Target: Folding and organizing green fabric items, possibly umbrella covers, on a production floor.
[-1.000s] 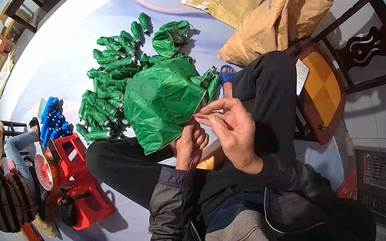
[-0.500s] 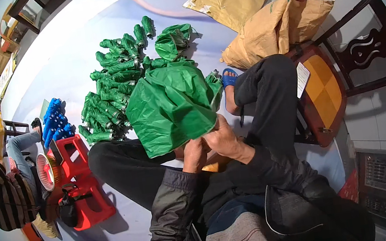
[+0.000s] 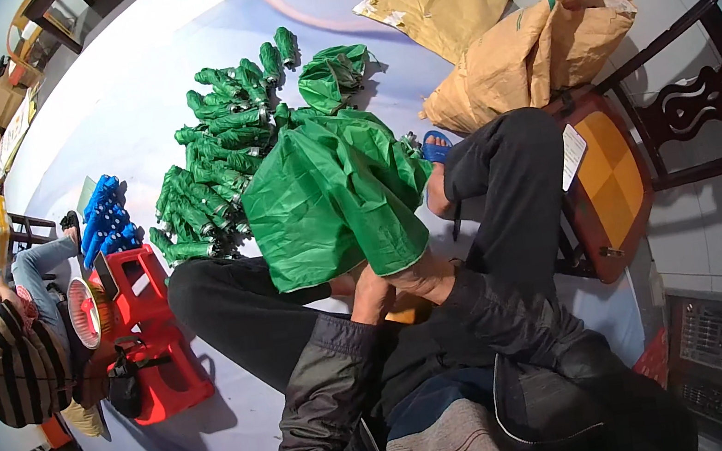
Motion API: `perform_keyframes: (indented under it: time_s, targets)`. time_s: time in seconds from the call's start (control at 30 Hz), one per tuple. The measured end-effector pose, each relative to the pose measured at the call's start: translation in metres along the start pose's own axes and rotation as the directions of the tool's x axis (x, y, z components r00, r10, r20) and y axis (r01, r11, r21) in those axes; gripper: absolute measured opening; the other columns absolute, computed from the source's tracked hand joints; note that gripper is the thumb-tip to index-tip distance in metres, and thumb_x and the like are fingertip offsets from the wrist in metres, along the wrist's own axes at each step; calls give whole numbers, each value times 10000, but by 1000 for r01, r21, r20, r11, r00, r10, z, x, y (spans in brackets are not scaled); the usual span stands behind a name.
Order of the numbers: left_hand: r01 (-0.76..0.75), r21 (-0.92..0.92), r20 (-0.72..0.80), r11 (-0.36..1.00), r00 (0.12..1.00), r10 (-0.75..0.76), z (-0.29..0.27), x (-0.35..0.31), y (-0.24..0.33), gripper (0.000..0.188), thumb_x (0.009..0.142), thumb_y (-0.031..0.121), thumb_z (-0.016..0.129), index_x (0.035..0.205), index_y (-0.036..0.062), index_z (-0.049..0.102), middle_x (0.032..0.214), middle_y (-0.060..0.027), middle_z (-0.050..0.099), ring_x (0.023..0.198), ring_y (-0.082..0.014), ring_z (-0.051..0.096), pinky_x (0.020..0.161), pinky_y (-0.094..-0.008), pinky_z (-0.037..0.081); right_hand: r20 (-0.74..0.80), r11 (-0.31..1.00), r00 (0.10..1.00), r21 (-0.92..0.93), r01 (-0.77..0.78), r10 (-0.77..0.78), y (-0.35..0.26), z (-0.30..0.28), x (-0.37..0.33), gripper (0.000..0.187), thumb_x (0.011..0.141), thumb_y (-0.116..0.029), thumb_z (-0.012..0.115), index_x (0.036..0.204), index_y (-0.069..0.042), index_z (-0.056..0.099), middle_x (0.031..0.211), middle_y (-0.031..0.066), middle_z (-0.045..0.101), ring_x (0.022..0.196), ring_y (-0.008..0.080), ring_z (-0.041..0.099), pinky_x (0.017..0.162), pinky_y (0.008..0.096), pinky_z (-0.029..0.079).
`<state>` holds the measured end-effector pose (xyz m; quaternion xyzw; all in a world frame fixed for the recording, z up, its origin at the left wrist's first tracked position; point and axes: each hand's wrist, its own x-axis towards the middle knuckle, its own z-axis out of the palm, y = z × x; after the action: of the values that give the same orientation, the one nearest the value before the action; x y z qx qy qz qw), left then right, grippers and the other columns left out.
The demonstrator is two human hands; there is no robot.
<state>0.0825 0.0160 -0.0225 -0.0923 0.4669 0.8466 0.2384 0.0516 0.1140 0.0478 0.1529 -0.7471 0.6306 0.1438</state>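
Head view, inspector A: Starting at the left, another person in a striped top is sitting by a red plastic stool, with a bundle of blue rolled items beyond it. A heap of green rolled umbrellas is lying on the floor just past the wearer's knees.

Inspector B: And the hands?

Inspector A: The left hand and right hand are sitting close together under the lower hem of the green umbrella cloth, which is draping open over the lap and left knee. A second ago both hands were raised in plain sight, fingers pinching something small between them; now they are lowered and the cloth is covering the fingertips.

Inspector B: Finger state?

Inspector A: I cannot tell. Knuckles are showing, curled toward the hem, but whether they are gripping the fabric or a part beneath it is hidden.

Inspector B: Meaning for the work?

Inspector A: In my judgement the fine handling is giving way to work at the umbrella's base. At the right, two tan paper sacks are leaning near a wooden chair.
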Motion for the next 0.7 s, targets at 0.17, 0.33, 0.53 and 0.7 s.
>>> perform_keyframes:
  time_s: [0.17,0.33,0.53,0.7]
  targets:
    - [-469,709,323,527,880,348,-36,10,-32,432,997,338,507,1326,58,522,1087,-16,603,963,-137,558,795,-290,441,-158,997,985,-3,-72,71,0,13,-8,316,838,-17,653,1154,-9,647,1130,106,672,1031,256,631,898,358,487]
    - [-195,461,140,866,979,146,-28,12,-31,427,1011,345,470,1322,56,524,1020,-4,578,893,-108,522,742,-276,413,6,945,999,-324,53,-54,36,4,-6,455,840,-23,671,1283,-21,568,1266,153,604,1162,286,576,994,377,442]
    - [190,21,36,981,981,-191,-20,10,-25,428,1028,353,425,1317,54,526,940,10,549,810,-74,479,678,-260,379,30,971,997,-228,78,-73,46,0,-10,430,870,-21,628,1294,-27,561,1305,154,575,1183,292,556,1000,393,432]
    - [-45,505,17,862,999,42,-13,2,-13,389,1044,327,382,1280,63,542,834,15,512,713,-63,436,598,-271,341,92,890,969,-383,246,-229,67,-6,-22,453,881,-35,613,1328,-36,538,1351,163,538,1242,292,511,1062,385,389]
